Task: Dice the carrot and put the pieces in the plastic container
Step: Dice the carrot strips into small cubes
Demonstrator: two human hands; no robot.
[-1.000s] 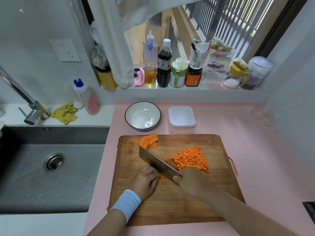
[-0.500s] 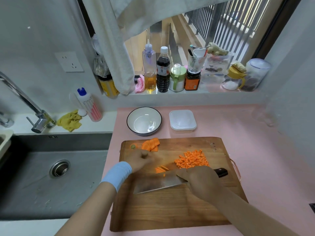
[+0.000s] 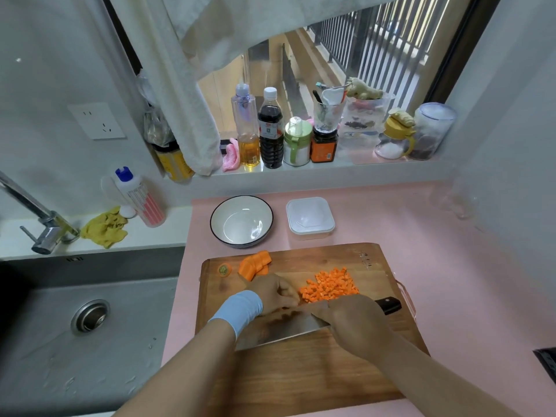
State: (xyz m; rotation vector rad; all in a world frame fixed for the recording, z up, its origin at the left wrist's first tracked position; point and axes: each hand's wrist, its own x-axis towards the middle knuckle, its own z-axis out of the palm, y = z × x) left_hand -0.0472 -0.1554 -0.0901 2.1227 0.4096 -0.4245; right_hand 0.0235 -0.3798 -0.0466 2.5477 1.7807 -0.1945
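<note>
A pile of diced carrot (image 3: 329,284) lies on the wooden cutting board (image 3: 301,371), right of centre. Thicker carrot slices (image 3: 255,264) and the carrot's stem end (image 3: 224,269) rest at the board's far left corner. My right hand (image 3: 358,325) grips the cleaver (image 3: 279,328), its blade lying nearly flat and pointing left. My left hand (image 3: 272,293), with a blue wristband, has its curled fingers pressed on carrot strips by the blade; the strips are mostly hidden. The square plastic container (image 3: 310,218) stands lidded behind the board.
A white bowl (image 3: 241,220) sits left of the container. The steel sink (image 3: 84,320) and tap (image 3: 45,224) are to my left. Bottles and jars (image 3: 270,127) line the window sill. A pink counter (image 3: 451,266) extends right of the board.
The cleaver swung from standing on edge across the board to lying low, handle to the right. My left hand moved up to the carrot strips and now holds them against the blade.
</note>
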